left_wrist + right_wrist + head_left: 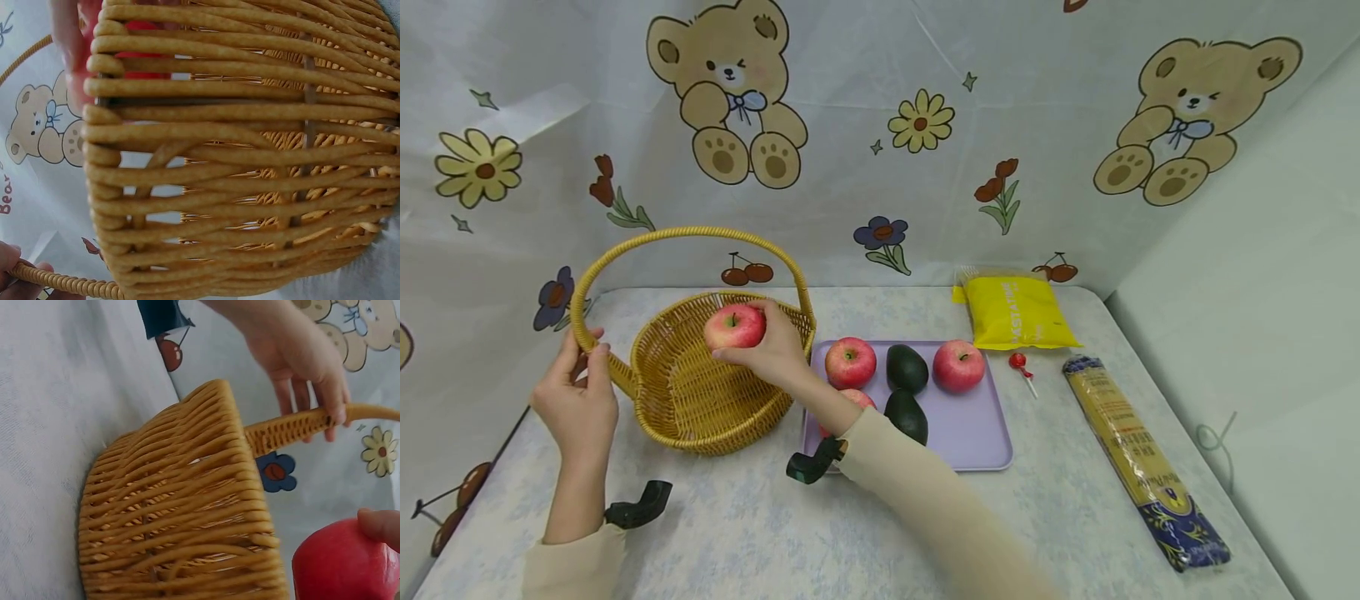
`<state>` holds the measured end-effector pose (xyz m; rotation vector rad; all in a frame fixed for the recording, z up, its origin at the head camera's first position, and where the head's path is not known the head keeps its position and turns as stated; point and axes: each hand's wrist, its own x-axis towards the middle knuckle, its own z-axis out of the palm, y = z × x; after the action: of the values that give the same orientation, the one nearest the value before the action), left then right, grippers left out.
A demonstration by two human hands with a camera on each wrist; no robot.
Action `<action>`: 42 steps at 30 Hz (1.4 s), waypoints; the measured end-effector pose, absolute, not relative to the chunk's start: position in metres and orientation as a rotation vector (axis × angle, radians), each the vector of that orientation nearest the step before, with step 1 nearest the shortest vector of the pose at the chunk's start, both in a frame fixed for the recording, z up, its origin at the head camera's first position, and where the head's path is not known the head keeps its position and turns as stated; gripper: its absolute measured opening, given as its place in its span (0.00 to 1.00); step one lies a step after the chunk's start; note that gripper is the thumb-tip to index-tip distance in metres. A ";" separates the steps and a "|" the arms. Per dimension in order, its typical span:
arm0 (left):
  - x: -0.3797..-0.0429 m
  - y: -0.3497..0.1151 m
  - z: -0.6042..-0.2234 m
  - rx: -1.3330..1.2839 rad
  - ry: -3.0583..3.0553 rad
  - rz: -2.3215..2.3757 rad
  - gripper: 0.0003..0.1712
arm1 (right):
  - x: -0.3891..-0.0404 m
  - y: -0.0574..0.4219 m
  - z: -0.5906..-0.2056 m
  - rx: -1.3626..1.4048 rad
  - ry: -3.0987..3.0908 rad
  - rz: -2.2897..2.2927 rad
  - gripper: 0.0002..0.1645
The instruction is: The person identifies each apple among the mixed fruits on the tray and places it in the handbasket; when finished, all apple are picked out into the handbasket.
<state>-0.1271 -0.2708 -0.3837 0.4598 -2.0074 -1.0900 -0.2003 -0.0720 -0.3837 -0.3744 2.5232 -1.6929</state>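
A yellow wicker basket with a tall arched handle stands on the left of the table. My left hand pinches the left side of that handle between thumb and fingers, as the right wrist view also shows. Over the basket's opening, my right hand grips a red apple with thumb and fingers. To the right lies a lilac tray carrying apples and two dark green avocados; the right forearm partly covers one apple. In the left wrist view the basket's weave hides most of the held apple.
Behind the tray's right corner lies a yellow packet. A red lollipop is beside the tray, and a long pasta packet lies farther right. A patterned cloth hangs along the table's back edge.
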 end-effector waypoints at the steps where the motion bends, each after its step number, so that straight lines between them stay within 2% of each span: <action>1: -0.127 -0.271 -0.384 0.461 -2.007 -1.088 0.17 | -0.203 -0.076 -0.386 -0.366 2.543 -1.681 0.48; 10: -0.127 -0.272 -0.386 0.432 -1.992 -1.084 0.17 | -0.214 -0.109 -0.410 -0.292 2.687 -1.526 0.48; 18: -0.128 -0.271 -0.385 0.431 -1.983 -1.088 0.17 | -0.223 -0.127 -0.416 -0.273 2.773 -1.341 0.46; 26: -0.128 -0.270 -0.388 0.425 -1.969 -1.092 0.17 | -0.227 -0.131 -0.421 -0.211 2.810 -1.155 0.43; 42: -0.128 -0.270 -0.389 0.412 -1.970 -1.061 0.17 | -0.228 -0.135 -0.425 -0.272 2.777 -1.086 0.43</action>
<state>-0.1280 -0.2701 -0.3886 0.4125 -1.9700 -1.0612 -0.2281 -0.1353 -0.4246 -0.2721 2.7768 -1.0857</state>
